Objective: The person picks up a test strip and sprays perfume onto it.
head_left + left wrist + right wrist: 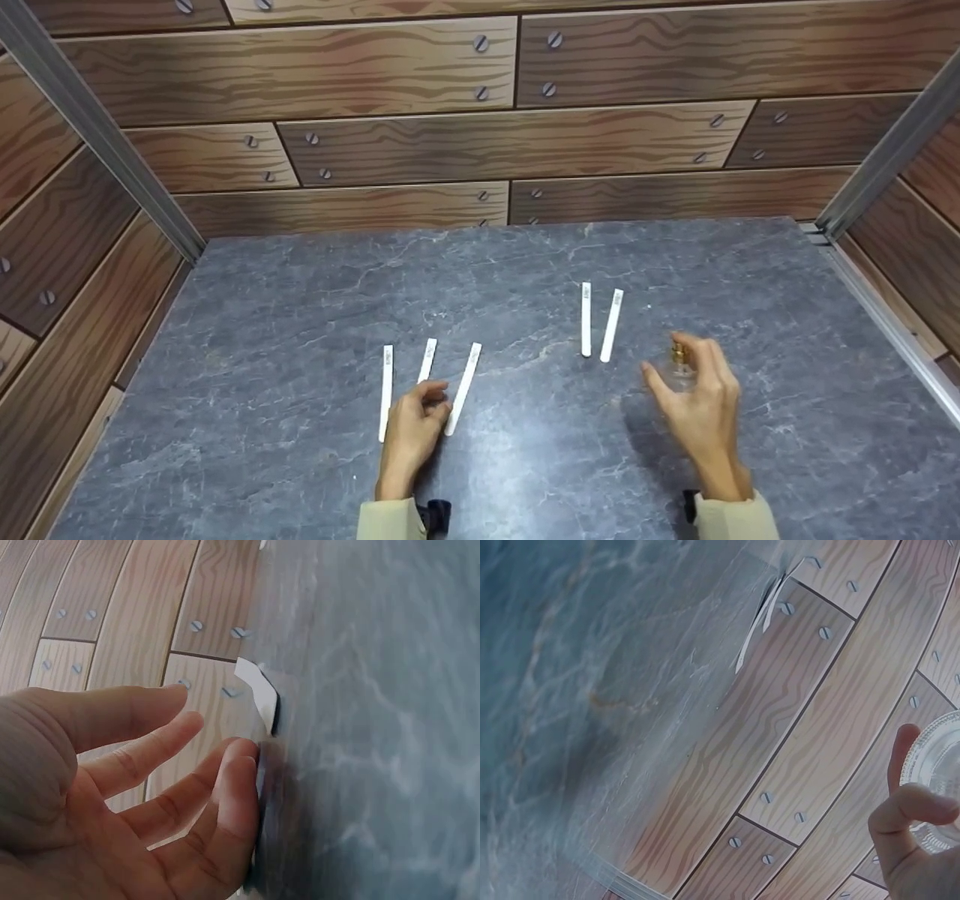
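Gripping glass bottle (pixel 680 368) in right hand (pixel 705 397), toward right edge of table (pixel 525 277). Holding left hand (pixel 412 424), fingers loosely parted, among 3 white strips (pixel 463 388) nearer left edge.

Grey veined tabletop (pixel 285 300), plank-patterned back wall (pixel 397 71) with slotted screw heads (pixel 481 43), matching side walls (pixel 64 262), metal posts (pixel 112 139) at back corners, metal rail (pixel 892 319) along right edge

At head: looks forward and down across tabletop (pixel 510 277) and plank wall (pixel 405 79), from well above. At wrists: looks closely past left hand (pixel 112 832) and right hand (pixel 906 832), rolled sideways, sharing tabletop and plank wall with head view.
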A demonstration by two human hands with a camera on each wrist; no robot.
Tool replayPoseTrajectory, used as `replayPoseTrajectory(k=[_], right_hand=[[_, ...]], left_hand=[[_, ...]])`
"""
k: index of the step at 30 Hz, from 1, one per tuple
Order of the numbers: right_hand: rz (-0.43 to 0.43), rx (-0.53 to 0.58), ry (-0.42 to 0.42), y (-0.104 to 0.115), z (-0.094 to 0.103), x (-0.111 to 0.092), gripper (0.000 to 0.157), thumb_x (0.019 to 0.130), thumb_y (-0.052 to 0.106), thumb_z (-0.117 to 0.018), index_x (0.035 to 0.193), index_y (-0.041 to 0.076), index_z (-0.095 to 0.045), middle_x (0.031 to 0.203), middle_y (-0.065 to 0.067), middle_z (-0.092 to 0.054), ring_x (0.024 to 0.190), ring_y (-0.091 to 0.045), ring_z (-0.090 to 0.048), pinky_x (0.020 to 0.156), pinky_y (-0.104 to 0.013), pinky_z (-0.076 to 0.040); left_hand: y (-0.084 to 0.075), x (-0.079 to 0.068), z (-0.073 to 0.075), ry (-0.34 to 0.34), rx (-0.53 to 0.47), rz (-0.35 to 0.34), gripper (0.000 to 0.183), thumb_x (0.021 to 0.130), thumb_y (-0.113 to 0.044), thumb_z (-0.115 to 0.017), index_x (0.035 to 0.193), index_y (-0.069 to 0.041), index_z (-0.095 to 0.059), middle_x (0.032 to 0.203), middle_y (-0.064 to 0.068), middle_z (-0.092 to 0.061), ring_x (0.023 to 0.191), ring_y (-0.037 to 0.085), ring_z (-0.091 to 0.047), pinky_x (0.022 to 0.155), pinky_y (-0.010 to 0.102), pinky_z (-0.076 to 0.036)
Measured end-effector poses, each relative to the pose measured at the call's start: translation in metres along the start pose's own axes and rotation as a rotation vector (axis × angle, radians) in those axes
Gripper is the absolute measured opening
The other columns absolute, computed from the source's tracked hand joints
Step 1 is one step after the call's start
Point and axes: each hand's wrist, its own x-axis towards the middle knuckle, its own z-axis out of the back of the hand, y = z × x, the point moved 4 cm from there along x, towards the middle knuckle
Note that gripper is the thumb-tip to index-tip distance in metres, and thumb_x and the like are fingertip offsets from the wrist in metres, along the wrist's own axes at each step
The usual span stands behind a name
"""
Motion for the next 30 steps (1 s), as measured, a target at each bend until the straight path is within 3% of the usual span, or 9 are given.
replayPoseTrajectory(k=[5, 12, 24, 30], right_hand=[[0.005, -0.007, -0.003, -0.0015, 0.0004, -0.0004, 0.053, 0.061, -0.009, -0.089, 0.108, -0.007, -0.064, 0.089, -0.019, -0.063, 0.075, -0.019, -0.055, 0.074, -0.008, -0.041], [0.014, -0.007, -0.008, -0.0019, 0.0001, -0.0019, 0.051, 0.062, -0.006, -0.088, 0.107, -0.007, -0.064, 0.088, -0.018, -0.063, 0.075, -0.019, -0.055, 0.073, -0.013, -0.043], [0.007, 0.007, -0.006, -0.0024, -0.0021, -0.002, 0.051, 0.062, -0.008, -0.088, 0.107, -0.007, -0.064, 0.088, -0.018, -0.063, 0.075, -0.019, -0.056, 0.074, -0.01, -0.042], [0.003, 0.01, -0.004, -0.0032, -0.0019, -0.0008, 0.052, 0.062, -0.008, -0.089, 0.108, -0.007, -0.065, 0.088, -0.018, -0.063, 0.075, -0.019, -0.055, 0.073, -0.01, -0.042]], left_hand=[[0.0, -0.0007, -0.0014, -0.007, 0.019, 0.002, 0.029, 0.084, 0.006, -0.071, 0.112, 0.008, -0.07, 0.103, 0.018, -0.072, 0.084, 0.024, -0.067, 0.073, 0.034, -0.055], [-0.0009, -0.0021, -0.0038, -0.011, 0.051, 0.01, 0.038, 0.072, 0.013, -0.073, 0.11, 0.007, -0.07, 0.102, 0.016, -0.072, 0.073, 0.016, -0.064, 0.062, 0.028, -0.053], [0.0004, -0.0017, -0.0047, -0.048, 0.15, 0.053, 0.047, 0.062, 0.015, -0.082, 0.106, 0.002, -0.073, 0.08, 0.005, -0.066, 0.068, 0.013, -0.057, 0.061, 0.033, -0.051], [-0.0009, 0.0006, -0.0052, -0.057, 0.188, 0.061, 0.046, 0.061, 0.013, -0.083, 0.105, 0.0, -0.074, 0.085, 0.006, -0.069, 0.07, 0.014, -0.06, 0.063, 0.035, -0.052]])
